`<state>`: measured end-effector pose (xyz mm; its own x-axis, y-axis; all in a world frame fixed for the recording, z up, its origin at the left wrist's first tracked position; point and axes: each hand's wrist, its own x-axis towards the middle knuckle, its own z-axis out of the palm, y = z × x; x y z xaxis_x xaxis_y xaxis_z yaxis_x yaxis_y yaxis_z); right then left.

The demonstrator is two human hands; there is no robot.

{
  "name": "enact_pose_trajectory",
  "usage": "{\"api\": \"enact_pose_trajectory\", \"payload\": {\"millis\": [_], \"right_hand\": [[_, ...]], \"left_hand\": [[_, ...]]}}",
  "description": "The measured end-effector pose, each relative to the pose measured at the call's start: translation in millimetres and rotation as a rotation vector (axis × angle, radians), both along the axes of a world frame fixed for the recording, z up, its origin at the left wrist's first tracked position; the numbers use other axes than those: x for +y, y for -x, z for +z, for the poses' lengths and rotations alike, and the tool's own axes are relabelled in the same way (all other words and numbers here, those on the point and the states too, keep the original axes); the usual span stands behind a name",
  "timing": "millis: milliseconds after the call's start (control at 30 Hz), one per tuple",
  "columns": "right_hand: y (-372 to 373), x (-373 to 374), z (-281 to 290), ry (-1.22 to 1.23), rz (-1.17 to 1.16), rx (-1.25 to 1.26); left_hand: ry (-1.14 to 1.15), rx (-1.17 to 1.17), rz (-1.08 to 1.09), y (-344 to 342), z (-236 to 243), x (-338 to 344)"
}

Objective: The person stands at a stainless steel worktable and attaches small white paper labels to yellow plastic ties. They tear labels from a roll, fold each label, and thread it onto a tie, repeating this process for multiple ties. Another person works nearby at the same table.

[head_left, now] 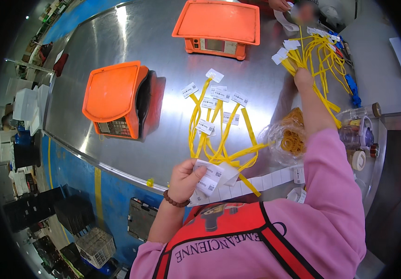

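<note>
My left hand (184,181) pinches a strip of printed white labels (210,186) near the table's front edge. My right hand (302,78) reaches to the upper right, fingers closed on a bundle of yellow straps (293,58) with white tags at their ends. More loose yellow straps (330,53) lie just beyond it. Between my hands, several tagged yellow straps (219,139) lie spread out. A blank-looking label strip (261,182) runs below them. A clear bag of brown rubber bands (291,139) rests beside my right forearm.
Two orange scales (107,88) (214,21) stand on the steel table (70,60). Containers (358,159) and a blue item (356,97) line the right edge. Another person's hand (280,5) is at the far edge. Crates (93,246) stand on the blue floor at left.
</note>
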<state>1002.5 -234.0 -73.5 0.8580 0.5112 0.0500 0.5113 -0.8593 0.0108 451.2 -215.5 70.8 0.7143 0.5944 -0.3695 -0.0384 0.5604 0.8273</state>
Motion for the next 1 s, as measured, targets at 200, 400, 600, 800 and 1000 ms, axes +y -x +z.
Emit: {"api": "enact_pose_trajectory", "payload": {"millis": [200, 400, 600, 800, 1000], "right_hand": [[43, -21, 70, -0.354, 0.087, -0.06], [241, -68, 152, -1.071, 0.361, 0.875], [406, -120, 155, -1.012, 0.399, 1.207], [420, -128, 164, -1.152, 0.534, 1.322], [425, -117, 205, -1.375, 0.502, 1.269]], "left_hand": [[0.071, -0.058, -0.067, -13, 1, -7], [0.248, -0.216, -0.032, -48, 5, -22], [0.284, -0.48, -0.023, -35, 12, -19], [0.038, -0.421, -0.09, 4, 32, -25], [-0.216, -0.28, -0.134, 15, 50, -42]]}}
